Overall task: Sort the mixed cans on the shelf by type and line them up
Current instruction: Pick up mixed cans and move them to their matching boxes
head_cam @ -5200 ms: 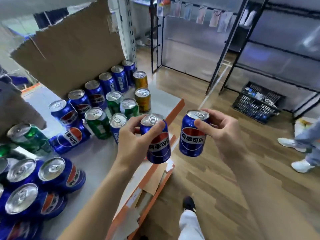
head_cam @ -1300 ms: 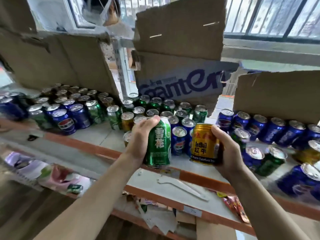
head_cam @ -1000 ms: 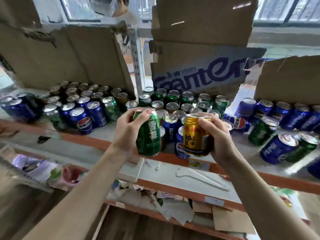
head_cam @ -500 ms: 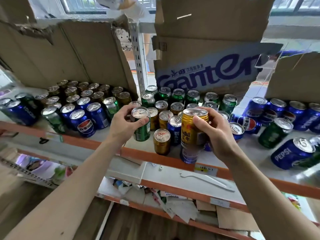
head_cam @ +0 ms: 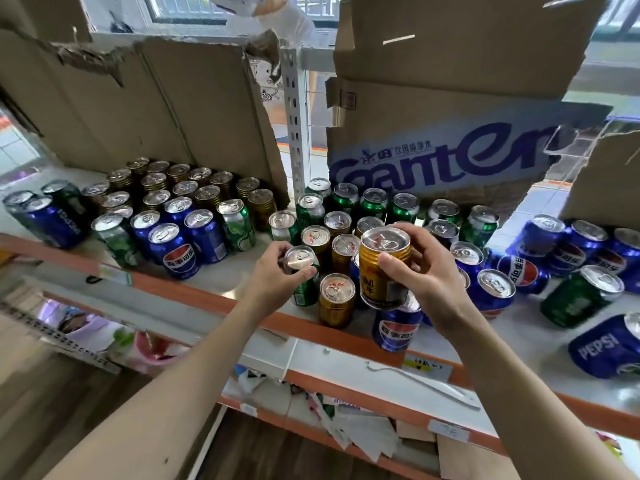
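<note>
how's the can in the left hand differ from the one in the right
The green can in the left hand is down among the shelf's cans; the gold can in the right hand is raised above them. The gold one shows lettering; the green one's side is mostly hidden. Both are upright with silver tops.

Left hand (head_cam: 273, 271) curled in a top grip, right hand (head_cam: 415, 271) raised, fingers wrapped, both forearms extended.

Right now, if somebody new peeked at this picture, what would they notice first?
Probably the two hands in the middle: the right hand holds a gold can up above the shelf, while the left hand has its grip on the top of a green can standing near the front edge. Next, the crowd of blue, green and gold cans everywhere, and the torn cardboard with big blue letters behind them.
</note>
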A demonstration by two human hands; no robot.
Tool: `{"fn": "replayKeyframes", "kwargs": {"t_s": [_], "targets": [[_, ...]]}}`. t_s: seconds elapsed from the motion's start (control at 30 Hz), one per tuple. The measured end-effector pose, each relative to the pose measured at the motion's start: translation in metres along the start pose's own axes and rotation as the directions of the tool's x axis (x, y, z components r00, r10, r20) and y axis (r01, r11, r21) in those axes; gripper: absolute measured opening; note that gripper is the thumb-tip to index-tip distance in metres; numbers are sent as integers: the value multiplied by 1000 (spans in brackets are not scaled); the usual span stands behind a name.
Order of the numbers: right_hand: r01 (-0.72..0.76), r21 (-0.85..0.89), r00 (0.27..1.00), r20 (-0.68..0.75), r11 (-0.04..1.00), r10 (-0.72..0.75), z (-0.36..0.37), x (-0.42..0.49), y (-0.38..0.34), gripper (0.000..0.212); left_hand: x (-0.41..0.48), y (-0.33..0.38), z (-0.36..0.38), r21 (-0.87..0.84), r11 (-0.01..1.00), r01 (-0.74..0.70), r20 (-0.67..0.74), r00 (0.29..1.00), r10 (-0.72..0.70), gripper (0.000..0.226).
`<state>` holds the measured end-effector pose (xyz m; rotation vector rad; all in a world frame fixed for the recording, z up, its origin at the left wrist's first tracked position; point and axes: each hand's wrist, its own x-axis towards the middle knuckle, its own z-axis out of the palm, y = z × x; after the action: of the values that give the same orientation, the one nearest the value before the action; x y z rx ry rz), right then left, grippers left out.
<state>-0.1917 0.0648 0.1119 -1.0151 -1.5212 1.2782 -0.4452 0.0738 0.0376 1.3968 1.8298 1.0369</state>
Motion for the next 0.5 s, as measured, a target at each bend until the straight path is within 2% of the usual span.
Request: {"fn": "replayKeyframes", "kwargs": {"t_s": [0.1,0.23,0.33,0.5], "targets": [[21,-51,1000,-12,998,-22,14,7,1,55,4,-5,-1,11,1000,-27,22,999,27,44],[39,-111,998,-41,993,-44,44,17,-3,61,6,-9,-15,100,992,-79,148,987,64,54],[38,-170,997,-61,985,-49,75,25,-7,65,8,-15,-42,220,953,-208,171,970,172,67],[18,-228,995,-91,974,-40,136,38,-10,60,9,-25,-117,378,838,-393,147,920,365,67]]}}
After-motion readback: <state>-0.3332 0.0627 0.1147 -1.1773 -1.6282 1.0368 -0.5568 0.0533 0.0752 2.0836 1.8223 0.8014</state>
